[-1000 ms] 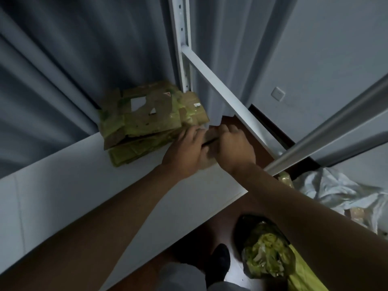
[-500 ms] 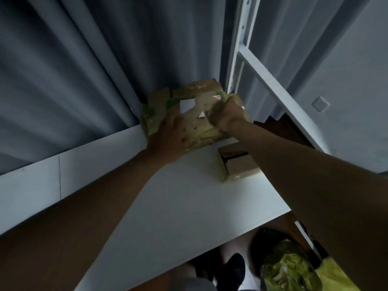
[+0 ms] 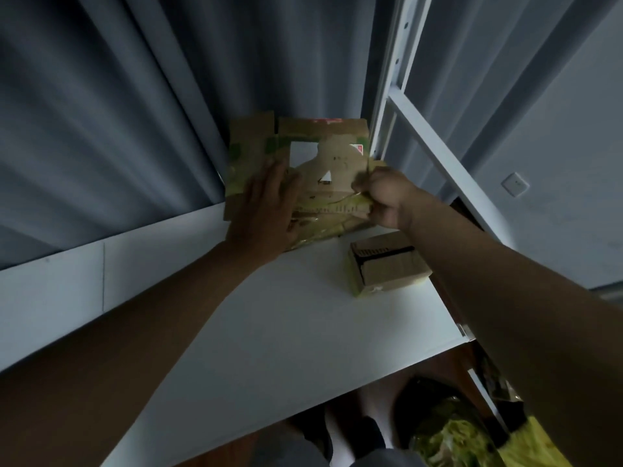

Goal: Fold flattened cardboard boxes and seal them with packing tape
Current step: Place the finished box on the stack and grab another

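Note:
A stack of flattened brown-and-green cardboard boxes (image 3: 323, 153) lies at the back of the white table (image 3: 269, 315), against the curtain. My left hand (image 3: 266, 210) rests flat on the stack's left part with fingers straight. My right hand (image 3: 381, 193) grips the right edge of the top flattened box, fingers curled round it. A small folded cardboard box (image 3: 387, 264) sits on the table just below my right wrist, partly hidden by my right forearm.
Grey curtains (image 3: 151, 96) hang behind the table. A white metal frame post (image 3: 391, 79) with a slanted bar stands at the stack's right. Below the table's front edge are my shoes (image 3: 337, 436) and a dark bag of green material (image 3: 445, 433) on the floor.
Both hands left the small folded box, which now sits on the table, and moved back to the flattened stack. The view swung left and down.

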